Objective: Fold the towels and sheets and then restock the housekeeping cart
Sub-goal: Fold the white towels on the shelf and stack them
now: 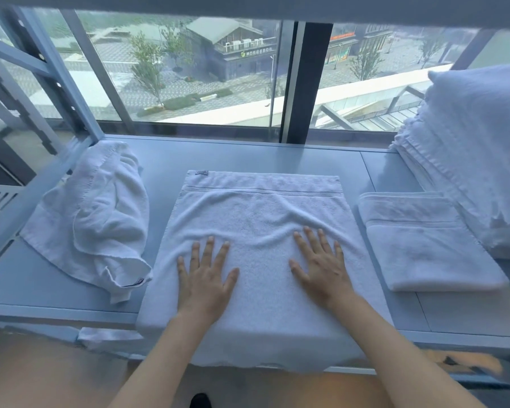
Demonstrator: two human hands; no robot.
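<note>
A white towel [259, 207] lies spread flat in the middle of the grey ledge [248, 154], its near edge hanging over the front. My left hand [205, 275] and my right hand [321, 266] both press flat on it, fingers straight and spread. A crumpled white towel [95, 219] lies to the left. A folded white towel [424, 242] lies to the right.
A tall stack of folded white linen [471, 160] stands at the far right. A grey metal frame [42, 69] rises at the left. A large window [189, 69] runs behind the ledge. More white cloth [109, 337] hangs below the ledge's front left.
</note>
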